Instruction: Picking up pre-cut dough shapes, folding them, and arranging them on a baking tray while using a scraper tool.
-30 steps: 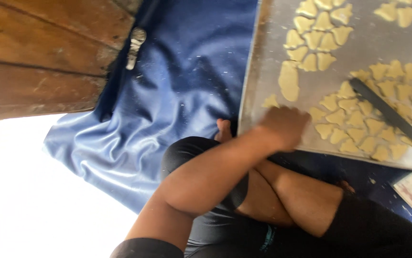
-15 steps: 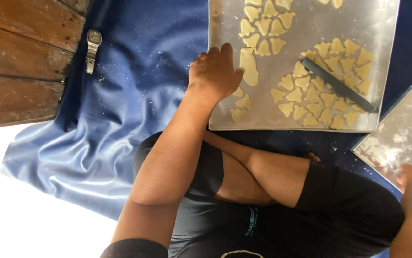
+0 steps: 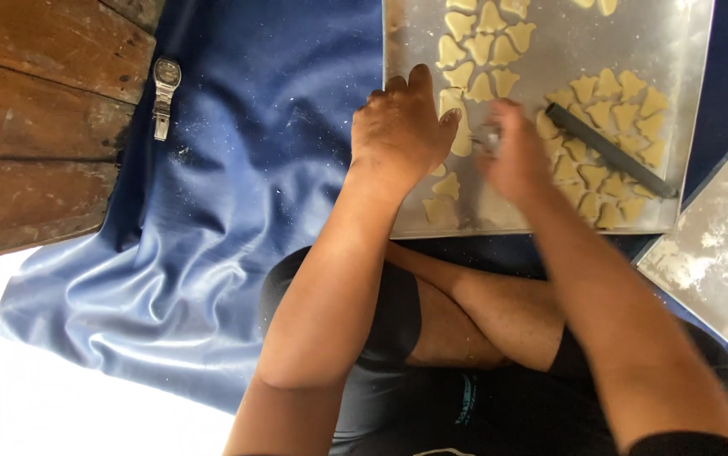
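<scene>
Nearest, crossed legs (image 3: 457, 321) rest on a blue cloth (image 3: 237, 211). Beyond them the left hand (image 3: 402, 135) lies palm-down on pale dough pieces (image 3: 482, 51) on the metal tray (image 3: 550, 211), gripping nothing; the blurred right hand (image 3: 516, 156) pinches something small, I cannot tell what. A dark stick (image 3: 609, 150) lies across the tray's right side.

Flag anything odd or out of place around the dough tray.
A wristwatch lies off the tray, at the blue cloth's edge by the wooden boards. A dark rod rests across the cut dough pieces. Flour specks dust the cloth.
</scene>
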